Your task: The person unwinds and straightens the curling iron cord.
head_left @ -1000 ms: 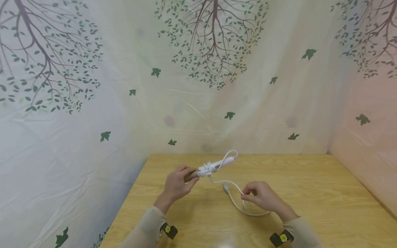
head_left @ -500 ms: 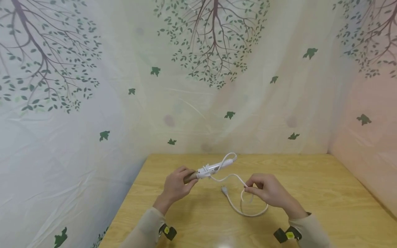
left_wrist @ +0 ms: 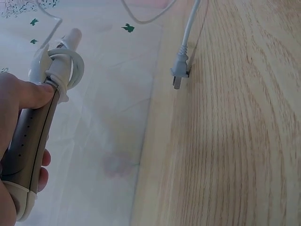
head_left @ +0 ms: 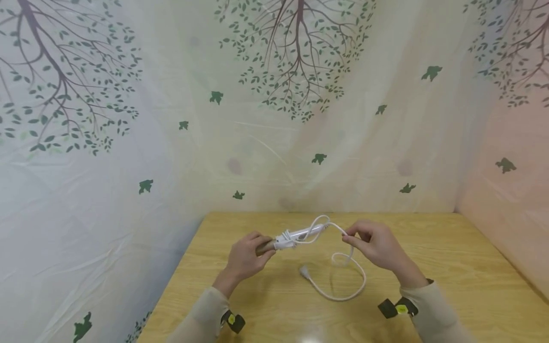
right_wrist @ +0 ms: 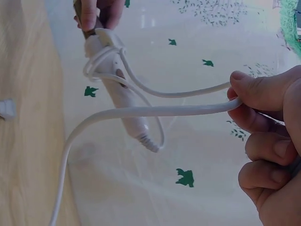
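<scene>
My left hand (head_left: 245, 257) grips the brown end of a hair straightener (head_left: 296, 236), its white handle slanting up to the right. In the left wrist view the thumb lies along the brown body (left_wrist: 33, 127), close to the wraps. White cord (right_wrist: 155, 111) is wound around the handle near the brown part, and a loop of it stands over the handle's far end. My right hand (head_left: 379, 245) pinches the cord between thumb and forefinger, right of the handle. From there the cord curves down to the table, ending in a two-prong plug (left_wrist: 179, 66).
The wood-grain table (head_left: 429, 267) meets a pale cloth backdrop (head_left: 274, 143) at its back edge. Leaf and tree prints cover the cloth, which also rises at both sides. Dark camera mounts (head_left: 233, 321) are strapped to both wrists.
My right hand has moved up and slightly right with the pinched cord, beside the handle's far end. The plug has shifted a little toward me and left. My left hand stays nearly still.
</scene>
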### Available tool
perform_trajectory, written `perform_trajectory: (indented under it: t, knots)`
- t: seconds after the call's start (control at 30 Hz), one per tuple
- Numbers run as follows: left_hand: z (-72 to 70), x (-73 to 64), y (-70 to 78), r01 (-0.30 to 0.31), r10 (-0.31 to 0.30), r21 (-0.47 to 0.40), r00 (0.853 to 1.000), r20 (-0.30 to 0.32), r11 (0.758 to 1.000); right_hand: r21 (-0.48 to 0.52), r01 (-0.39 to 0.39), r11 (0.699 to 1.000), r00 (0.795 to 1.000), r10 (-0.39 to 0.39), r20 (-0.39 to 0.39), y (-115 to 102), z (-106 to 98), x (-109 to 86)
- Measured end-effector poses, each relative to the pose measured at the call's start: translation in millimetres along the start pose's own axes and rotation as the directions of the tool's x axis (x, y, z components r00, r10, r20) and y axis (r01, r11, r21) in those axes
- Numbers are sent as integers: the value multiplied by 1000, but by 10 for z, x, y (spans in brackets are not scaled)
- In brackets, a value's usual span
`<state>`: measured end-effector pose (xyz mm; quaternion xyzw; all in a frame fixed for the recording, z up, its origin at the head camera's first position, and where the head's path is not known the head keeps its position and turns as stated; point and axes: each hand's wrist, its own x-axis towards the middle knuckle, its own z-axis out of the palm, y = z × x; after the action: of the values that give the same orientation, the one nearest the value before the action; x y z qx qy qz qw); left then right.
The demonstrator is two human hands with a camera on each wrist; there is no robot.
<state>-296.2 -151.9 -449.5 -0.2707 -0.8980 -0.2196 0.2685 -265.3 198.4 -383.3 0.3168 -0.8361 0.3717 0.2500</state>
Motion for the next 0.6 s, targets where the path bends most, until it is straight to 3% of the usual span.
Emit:
perform_trajectory:
  t: [0.3,0.6]
  knots:
    - [12,-25,11,-34,34,8,999,13,999,-15,13,1000,992,-14,-126,9,-149,124]
    - [-14,-45,46,-81,82,-29,996,27,996,-70,-64,996,975,47,-219,42,-220,162]
